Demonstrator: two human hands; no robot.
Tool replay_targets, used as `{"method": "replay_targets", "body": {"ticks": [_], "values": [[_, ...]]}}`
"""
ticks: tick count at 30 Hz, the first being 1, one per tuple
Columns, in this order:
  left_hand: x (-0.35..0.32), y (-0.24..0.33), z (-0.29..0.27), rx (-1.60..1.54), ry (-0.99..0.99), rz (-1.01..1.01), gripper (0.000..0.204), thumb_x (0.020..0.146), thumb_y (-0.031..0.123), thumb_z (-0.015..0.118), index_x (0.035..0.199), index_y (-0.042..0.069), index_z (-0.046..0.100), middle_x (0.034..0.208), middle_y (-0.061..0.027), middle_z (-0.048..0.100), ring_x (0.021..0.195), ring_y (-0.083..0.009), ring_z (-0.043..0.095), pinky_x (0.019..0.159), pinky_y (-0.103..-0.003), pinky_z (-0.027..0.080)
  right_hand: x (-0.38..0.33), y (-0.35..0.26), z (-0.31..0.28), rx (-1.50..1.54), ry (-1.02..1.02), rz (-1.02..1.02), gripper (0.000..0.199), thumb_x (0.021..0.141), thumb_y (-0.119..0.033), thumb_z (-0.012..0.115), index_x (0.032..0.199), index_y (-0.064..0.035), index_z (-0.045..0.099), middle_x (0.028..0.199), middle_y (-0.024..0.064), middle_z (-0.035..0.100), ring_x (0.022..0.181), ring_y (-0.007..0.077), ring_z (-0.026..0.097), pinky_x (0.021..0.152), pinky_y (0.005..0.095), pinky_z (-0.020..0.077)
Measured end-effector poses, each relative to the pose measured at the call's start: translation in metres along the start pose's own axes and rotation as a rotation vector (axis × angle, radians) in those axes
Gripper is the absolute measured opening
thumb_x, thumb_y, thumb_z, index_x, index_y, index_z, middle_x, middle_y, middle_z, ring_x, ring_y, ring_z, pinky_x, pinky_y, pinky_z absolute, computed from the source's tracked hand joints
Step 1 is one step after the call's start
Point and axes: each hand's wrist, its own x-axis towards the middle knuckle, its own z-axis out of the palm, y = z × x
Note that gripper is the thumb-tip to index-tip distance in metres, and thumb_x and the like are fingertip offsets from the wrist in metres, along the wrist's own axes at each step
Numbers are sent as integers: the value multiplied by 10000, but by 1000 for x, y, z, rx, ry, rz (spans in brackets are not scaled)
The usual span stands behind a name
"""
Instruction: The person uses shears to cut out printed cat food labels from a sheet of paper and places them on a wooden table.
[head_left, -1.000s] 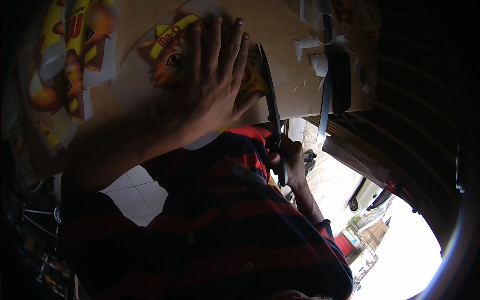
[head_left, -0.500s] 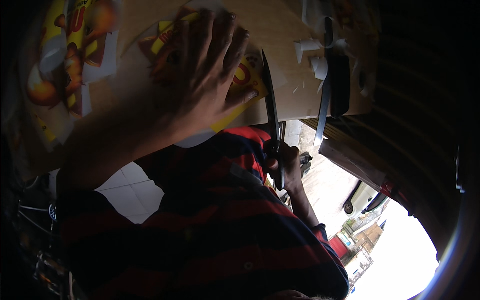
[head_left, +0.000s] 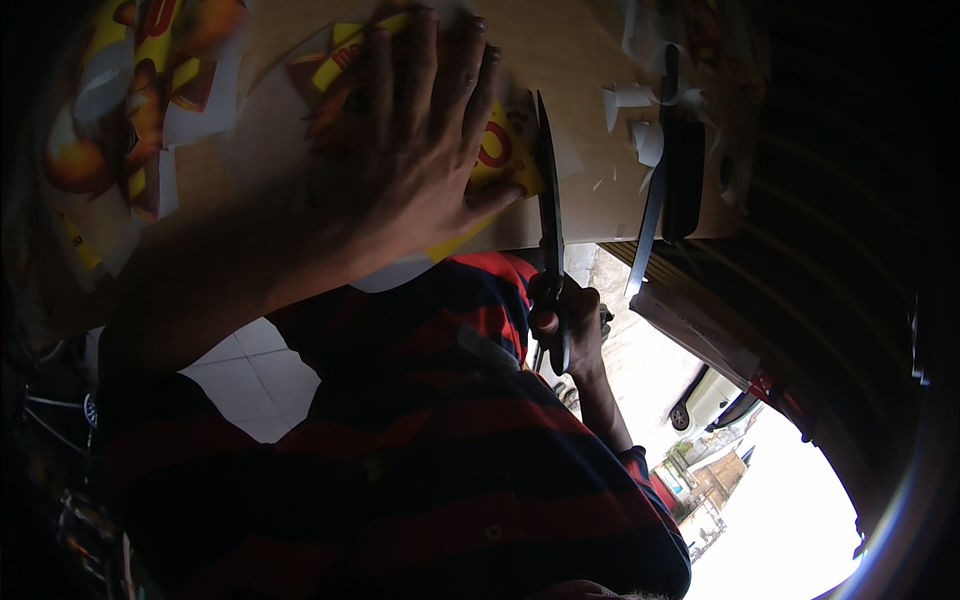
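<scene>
Cardboard (head_left: 580,60), flat, matt and pale brown, fills the upper part of the view, its lower edge running straight above a dark shirt with red stripes (head_left: 440,440). Glossy printed cut-outs in yellow, orange and red are spread over the board: a large one (head_left: 110,130) at the far left, edged in white, and a smaller yellow piece with red lettering (head_left: 500,150) near the middle. Small white paper scraps (head_left: 630,100) are scattered toward the right of the board, beside a long dark knife-like tool (head_left: 665,170) laid on the board there.

The left hand (head_left: 420,160) is pressed palm-down on the yellow piece, fingers spread and extended, holding it flat against the board without gripping anything.

The right hand (head_left: 570,330) is clenched around the dark handles of black scissors (head_left: 550,210), wrist low, below the board's edge. The slim metal blades are pointed straight up along the right edge of the yellow piece, just beside the left thumb; whether they are parted cannot be told.
</scene>
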Motion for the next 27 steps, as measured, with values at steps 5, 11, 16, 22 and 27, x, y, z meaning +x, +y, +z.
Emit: {"method": "replay_targets", "body": {"ticks": [5,11,16,22,27], "values": [[-1,-1,2,21,13,-6,1044,844,671,477,1482,-83,138,1562,-305,-45,1434,-531,-43,1110,-710,-50,2,4,-9,-75,-31,-4,851,755,-820,535,895,16,605,533,-22,504,474,67,514,446,237,375],[-1,0,4,25,33,-11,1041,844,670,473,1488,-72,129,1563,-301,-52,1437,-523,-46,1110,-711,-50,2,13,-18,-6,-81,28,710,738,-670,707,923,10,612,531,62,530,503,79,531,460,298,407],[-2,0,5,32,37,-16,1039,845,670,470,1493,-63,120,1564,-298,-57,1440,-516,-49,1110,-711,-50,7,10,-25,50,-107,31,703,740,-659,706,919,15,616,548,62,546,513,89,564,475,290,418],[0,3,7,18,43,-37,1041,843,666,472,1497,-57,107,1566,-285,-86,1444,-501,-61,1115,-701,-52,14,2,-31,39,-123,42,713,756,-664,686,923,25,611,558,48,560,515,98,575,476,284,425],[-1,7,-3,272,152,40,880,835,637,554,1417,4,365,1474,-229,277,1353,-444,250,1071,-634,196,30,-9,-34,97,-86,10,683,816,-653,644,929,20,603,571,39,566,515,92,562,476,271,419]]}}
